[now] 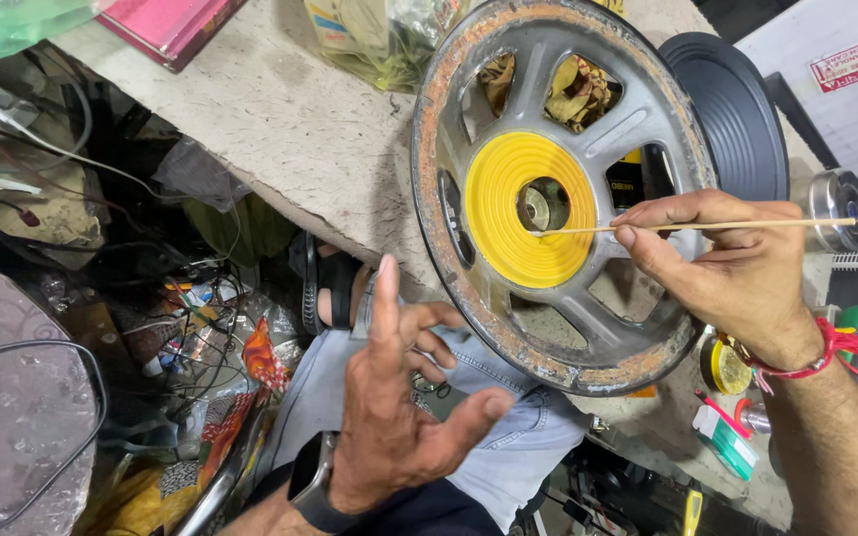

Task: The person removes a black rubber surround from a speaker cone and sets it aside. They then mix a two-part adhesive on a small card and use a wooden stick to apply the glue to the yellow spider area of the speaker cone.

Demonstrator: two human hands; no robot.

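Note:
A grey spoked wheel with a rusty rim stands tilted on the stone counter, a yellow ribbed disc around its hub hole. My right hand pinches a thin wooden stick, whose tip touches the yellow disc just below the hub hole. A red thread is tied around that wrist. My left hand hovers below the wheel, holding nothing, fingers apart and index finger raised near the rim. A dark watch sits on its wrist.
A dark ribbed disc leans behind the wheel. A plastic bag of dried leaves and a pink box lie on the counter. Tangled wires and clutter fill the floor at left. Small tools lie at lower right.

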